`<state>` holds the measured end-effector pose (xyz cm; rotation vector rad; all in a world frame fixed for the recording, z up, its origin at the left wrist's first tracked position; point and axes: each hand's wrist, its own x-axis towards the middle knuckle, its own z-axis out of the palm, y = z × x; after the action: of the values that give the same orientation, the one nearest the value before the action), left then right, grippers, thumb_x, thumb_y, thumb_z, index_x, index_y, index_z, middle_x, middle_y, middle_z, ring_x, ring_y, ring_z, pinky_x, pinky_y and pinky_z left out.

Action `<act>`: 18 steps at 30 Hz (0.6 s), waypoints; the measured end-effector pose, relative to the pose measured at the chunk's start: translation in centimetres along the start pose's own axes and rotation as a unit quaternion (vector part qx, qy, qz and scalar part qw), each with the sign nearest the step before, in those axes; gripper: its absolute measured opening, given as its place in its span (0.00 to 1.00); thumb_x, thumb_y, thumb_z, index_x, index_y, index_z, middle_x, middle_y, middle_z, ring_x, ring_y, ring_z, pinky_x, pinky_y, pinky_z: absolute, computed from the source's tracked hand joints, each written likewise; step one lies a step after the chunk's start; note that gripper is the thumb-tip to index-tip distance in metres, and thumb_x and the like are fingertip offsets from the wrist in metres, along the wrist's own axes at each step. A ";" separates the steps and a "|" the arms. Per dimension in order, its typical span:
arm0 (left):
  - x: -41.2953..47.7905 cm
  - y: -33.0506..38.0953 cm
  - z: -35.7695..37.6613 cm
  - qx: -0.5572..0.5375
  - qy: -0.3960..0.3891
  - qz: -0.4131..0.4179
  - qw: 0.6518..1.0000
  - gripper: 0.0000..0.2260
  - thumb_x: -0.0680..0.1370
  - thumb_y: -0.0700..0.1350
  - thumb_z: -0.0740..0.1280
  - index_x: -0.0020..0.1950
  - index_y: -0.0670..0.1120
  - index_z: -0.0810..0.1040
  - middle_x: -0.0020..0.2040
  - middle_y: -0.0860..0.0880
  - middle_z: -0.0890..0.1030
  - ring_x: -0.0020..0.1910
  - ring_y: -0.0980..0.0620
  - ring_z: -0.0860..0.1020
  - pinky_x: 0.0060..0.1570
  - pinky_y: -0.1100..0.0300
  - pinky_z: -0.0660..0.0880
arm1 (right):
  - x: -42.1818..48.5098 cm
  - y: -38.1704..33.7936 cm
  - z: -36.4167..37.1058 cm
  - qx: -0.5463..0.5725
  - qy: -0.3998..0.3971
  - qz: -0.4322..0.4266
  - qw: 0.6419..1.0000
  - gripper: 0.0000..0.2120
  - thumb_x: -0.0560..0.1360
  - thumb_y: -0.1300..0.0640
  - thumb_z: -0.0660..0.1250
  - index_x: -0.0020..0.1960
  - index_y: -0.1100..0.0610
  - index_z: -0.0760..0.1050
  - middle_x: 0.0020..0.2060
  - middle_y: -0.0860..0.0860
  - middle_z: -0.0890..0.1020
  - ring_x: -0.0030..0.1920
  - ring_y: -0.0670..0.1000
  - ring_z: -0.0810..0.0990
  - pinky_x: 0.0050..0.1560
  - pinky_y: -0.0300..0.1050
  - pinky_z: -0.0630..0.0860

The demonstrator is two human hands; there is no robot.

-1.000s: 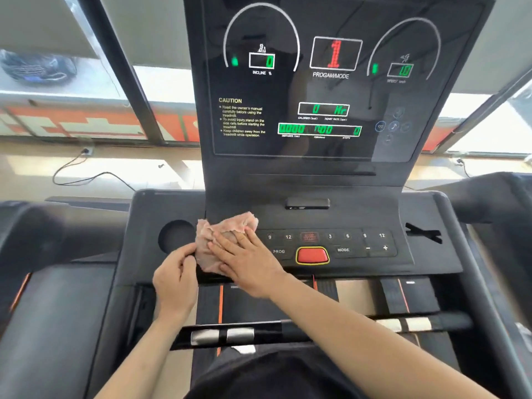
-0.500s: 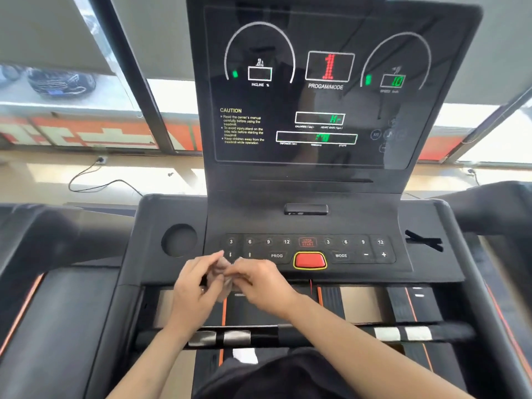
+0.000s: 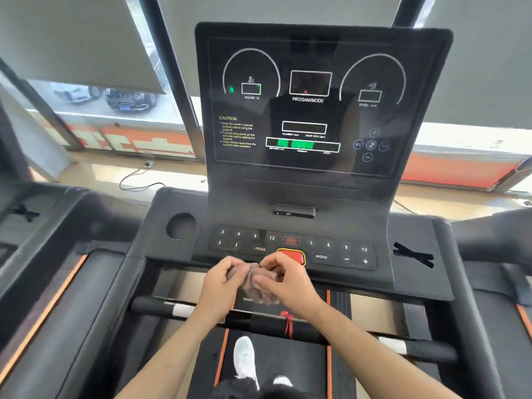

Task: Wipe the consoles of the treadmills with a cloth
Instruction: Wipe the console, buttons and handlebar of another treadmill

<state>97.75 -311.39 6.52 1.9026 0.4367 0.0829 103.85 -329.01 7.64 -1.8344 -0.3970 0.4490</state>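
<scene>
I hold the pink cloth [image 3: 260, 292] in both hands, just in front of the near edge of the console [image 3: 296, 194], not touching it. My left hand [image 3: 221, 283] and my right hand [image 3: 288, 280] each pinch it with bent fingers, I think to bunch it into a fresh pad before I rub the buttons. My fingers hide most of the cloth. My right hand covers part of the red button [image 3: 293, 254]. The screen [image 3: 305, 110] numbers are too blurry to read.
</scene>
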 end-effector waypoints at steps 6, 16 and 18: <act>-3.5 1.3 2.1 -0.169 0.111 -0.101 0.974 0.10 0.82 0.44 0.68 0.44 0.41 0.78 0.37 0.45 0.78 0.38 0.50 0.76 0.41 0.53 0.74 | -2.9 0.9 -1.0 -0.013 -0.080 -0.028 0.996 0.25 0.68 0.62 0.77 0.61 0.47 0.75 0.53 0.41 0.82 0.51 0.48 0.82 0.53 0.42 0.80; -9.9 -2.3 0.6 -0.140 -0.032 -0.056 0.988 0.22 0.74 0.50 0.74 0.68 0.55 0.79 0.59 0.54 0.85 0.59 0.52 0.82 0.61 0.53 0.79 | -5.2 1.4 2.3 -0.013 -0.058 0.013 0.998 0.06 0.78 0.64 0.69 0.49 0.55 0.82 0.43 0.48 0.87 0.45 0.46 0.84 0.50 0.43 0.80; -11.0 -3.5 0.6 -0.101 -0.052 -0.049 0.992 0.26 0.69 0.55 0.79 0.66 0.55 0.80 0.59 0.52 0.85 0.61 0.51 0.83 0.64 0.50 0.78 | -5.9 1.4 2.7 -0.020 -0.041 0.022 0.999 0.05 0.80 0.61 0.69 0.47 0.59 0.83 0.41 0.51 0.87 0.44 0.50 0.85 0.50 0.48 0.80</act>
<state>86.79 -314.54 4.80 1.6754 0.4342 -0.0361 97.40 -330.02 6.18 -1.8710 -0.4248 0.5521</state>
